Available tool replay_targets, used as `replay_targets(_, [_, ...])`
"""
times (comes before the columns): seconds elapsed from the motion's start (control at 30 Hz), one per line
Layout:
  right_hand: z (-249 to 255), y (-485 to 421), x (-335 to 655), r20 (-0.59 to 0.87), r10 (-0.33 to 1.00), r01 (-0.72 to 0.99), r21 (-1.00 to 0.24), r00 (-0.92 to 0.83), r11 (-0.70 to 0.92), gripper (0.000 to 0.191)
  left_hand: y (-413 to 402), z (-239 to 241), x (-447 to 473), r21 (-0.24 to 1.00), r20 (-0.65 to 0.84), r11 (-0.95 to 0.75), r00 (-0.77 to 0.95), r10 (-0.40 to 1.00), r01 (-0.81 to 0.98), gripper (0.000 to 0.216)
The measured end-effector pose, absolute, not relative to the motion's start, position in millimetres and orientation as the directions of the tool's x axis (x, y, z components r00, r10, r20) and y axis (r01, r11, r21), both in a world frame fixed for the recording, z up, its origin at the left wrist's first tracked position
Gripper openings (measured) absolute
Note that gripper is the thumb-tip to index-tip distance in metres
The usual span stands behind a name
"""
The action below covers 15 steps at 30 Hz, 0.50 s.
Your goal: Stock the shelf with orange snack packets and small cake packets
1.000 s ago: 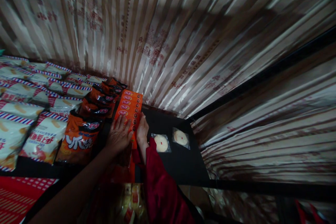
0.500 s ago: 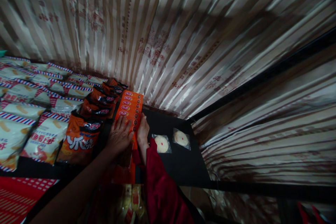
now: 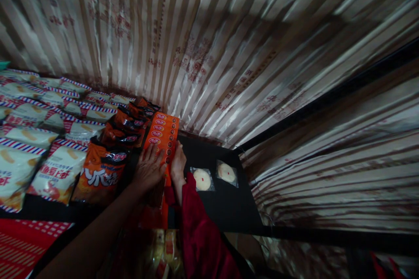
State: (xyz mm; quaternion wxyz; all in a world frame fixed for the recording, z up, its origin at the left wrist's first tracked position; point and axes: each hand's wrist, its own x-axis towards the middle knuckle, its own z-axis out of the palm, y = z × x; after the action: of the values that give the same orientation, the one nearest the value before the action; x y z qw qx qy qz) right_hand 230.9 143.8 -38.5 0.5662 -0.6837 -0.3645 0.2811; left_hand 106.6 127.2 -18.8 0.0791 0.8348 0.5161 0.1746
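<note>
My left hand (image 3: 149,168) lies flat with its fingers stretched out on a row of overlapping orange snack packets (image 3: 165,128). Along the right edge of the same packets rests my right hand (image 3: 177,163), in a dark red sleeve, its fingers extended and touching the edge. The packets line up from the back of the black shelf (image 3: 219,209) to its front. To the right of my right hand, a round pale cake in clear wrap (image 3: 202,179) lies on the shelf, with a second wrapped cake (image 3: 227,173) beside it.
Orange and black snack bags (image 3: 101,172) stand just left of my left hand. Farther left are several rows of white snack bags (image 3: 59,172). A striped sheet (image 3: 193,61) hangs behind the shelf, and a black bar (image 3: 327,100) slants at the right. Red basket (image 3: 29,244) at lower left.
</note>
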Motion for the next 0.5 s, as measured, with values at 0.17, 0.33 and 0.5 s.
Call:
replay_targets(0.17, [-30.6, 141.9, 225.0, 0.01, 0.804, 0.187, -0.974, 0.594, -0.126, 0.062, 129.5, -21.5, 103.2, 0.31, 0.234, -0.48, 0.423, 0.875, 0.821, 0.051])
replay_targets(0.33, [-29.8, 141.6, 222.3, 0.022, 0.804, 0.195, -0.974, 0.594, -0.118, 0.063, 131.5, -21.7, 102.0, 0.306, 0.228, -0.48, 0.426, 0.876, 0.823, 0.051])
replay_targets(0.5, [-34.1, 142.9, 223.0, 0.037, 0.803, 0.202, -0.974, 0.594, -0.105, 0.065, 131.4, -20.2, 101.9, 0.311, 0.213, -0.472, 0.424, 0.88, 0.825, 0.051])
